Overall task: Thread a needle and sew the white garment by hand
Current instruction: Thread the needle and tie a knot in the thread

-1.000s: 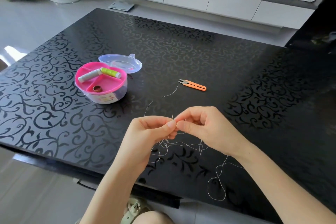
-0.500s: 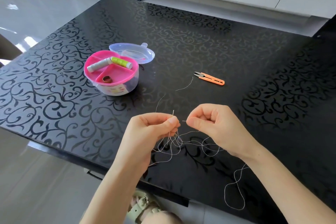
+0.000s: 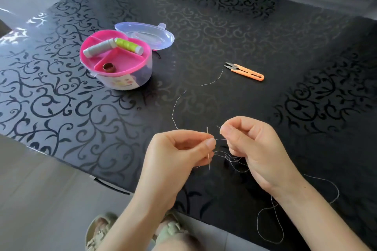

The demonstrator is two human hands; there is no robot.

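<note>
- My left hand [image 3: 179, 153] pinches the needle [image 3: 209, 162] upright between thumb and forefinger.
- My right hand [image 3: 251, 149] pinches the thread [image 3: 230, 156] end just right of the needle's top; slack loops lie on the near table [image 3: 224, 26].

No words, numbers or brand marks are readable. The paper label [image 3: 122, 83] on the side of the sewing box [image 3: 146, 69] shows only blurred coloured patches.

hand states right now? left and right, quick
Left hand: closed, pinching the needle between thumb and forefinger.
Right hand: closed, pinching the thread end beside the needle's top.
</note>
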